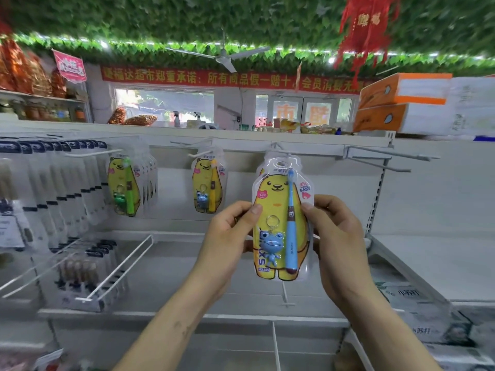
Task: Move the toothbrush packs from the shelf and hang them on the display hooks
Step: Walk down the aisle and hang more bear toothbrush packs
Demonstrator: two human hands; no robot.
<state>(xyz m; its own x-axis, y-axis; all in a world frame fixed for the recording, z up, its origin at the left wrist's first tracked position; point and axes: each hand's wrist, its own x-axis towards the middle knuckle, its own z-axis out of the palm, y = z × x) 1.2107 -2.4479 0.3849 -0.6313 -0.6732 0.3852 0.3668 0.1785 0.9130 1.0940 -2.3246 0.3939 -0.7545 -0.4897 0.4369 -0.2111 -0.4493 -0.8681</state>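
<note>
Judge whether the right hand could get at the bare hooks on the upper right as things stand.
Probably yes: the space between the right hand and the bare hooks looks open, though it is pinching the blue toothbrush pack.

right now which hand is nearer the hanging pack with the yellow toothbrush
Left. The left hand grips the left edge of the blue toothbrush pack, just below and right of the yellow toothbrush pack; the right hand grips the opposite edge, farther right.
</note>
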